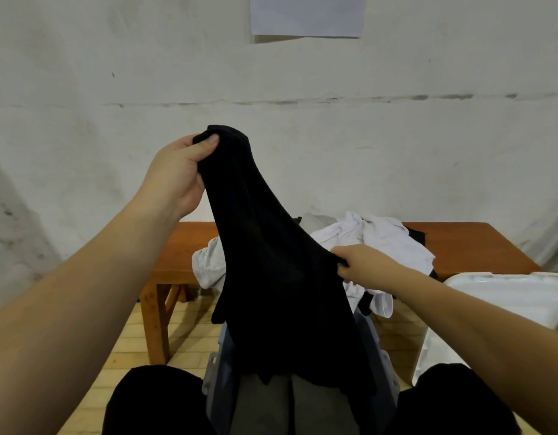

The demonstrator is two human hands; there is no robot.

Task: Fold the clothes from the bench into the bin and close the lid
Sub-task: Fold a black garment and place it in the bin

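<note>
**Two hands hold up a black garment over the bin**

The left hand [177, 171] is up high and pinches the top of the black garment [280, 277] between thumb and curled fingers. The right hand [362, 262] is lower and to the right, and its fingers grip the cloth's right edge. The garment hangs down between the two arms, right above the bin [382, 365] near the person's knees.

To fold it well, I think both hands should first pull the cloth flat so it has no bunches. The right hand looks too low, so lifting it level with the left would help the garment hang straight. Then the sides can go in, and the top can fold down to the bottom. A small, neat shape will fit the bin best.

The wooden surface [459, 246] stands far off, by the wall. A pile of white clothes [381, 240] lies on it, with some dark cloth tucked in. The white lid [506, 296] is off the bin and rests to the right.

Most of the bin is hidden behind the black garment, so I cannot tell how full it is. Something grey shows inside, low down. I cannot tell what kind of garment the black one is. The lid is cut off at the right edge.
</note>
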